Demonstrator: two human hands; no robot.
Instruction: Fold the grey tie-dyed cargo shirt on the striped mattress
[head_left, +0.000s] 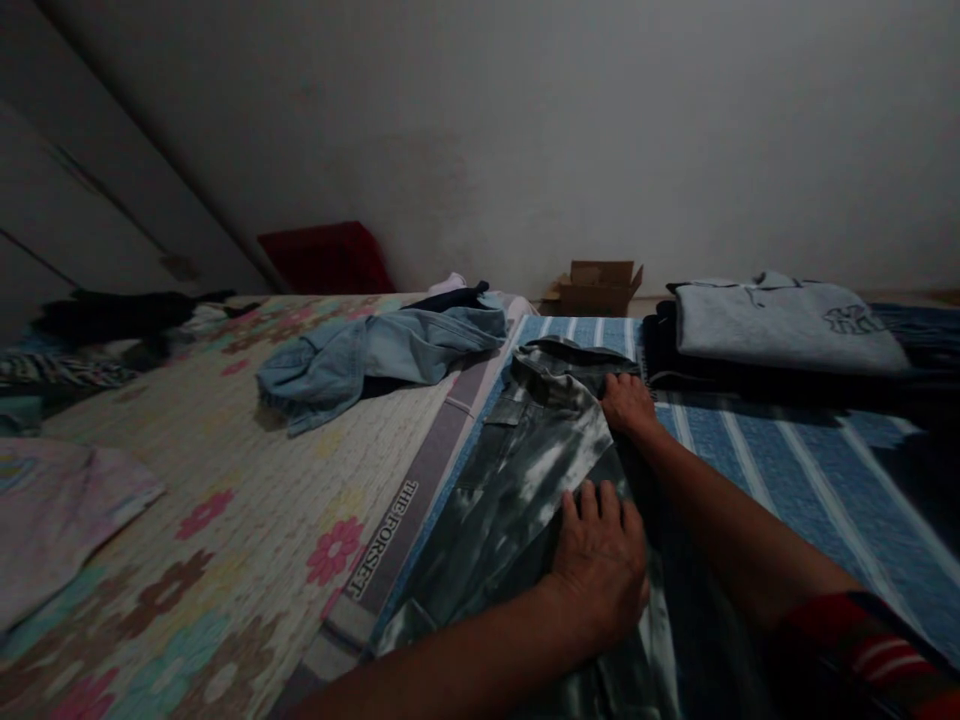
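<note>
A pair of grey-green tie-dye trousers (pixel 495 500) lies lengthwise in front of me, with the waistband (pixel 555 360) at the far end and pocket flaps on the side. My left hand (pixel 600 560) rests flat on the leg, its fingers spread a little and pointing away from me. Farther off, my right hand (pixel 630 405) lies on the right edge of the trousers just below the waistband, its fingers extended over the cloth. The lower part of the trousers is partly hidden by my left forearm.
On the floral bed cover (pixel 262 520) are crumpled light-blue denim (pixel 390 350), a pale pink garment (pixel 67 510) and a dark clothes pile (pixel 127 320). A folded grey hoodie (pixel 780 325) tops dark clothes on the blue striped mat (pixel 750 450). Behind stand a cardboard box (pixel 600 290) and red object (pixel 330 260).
</note>
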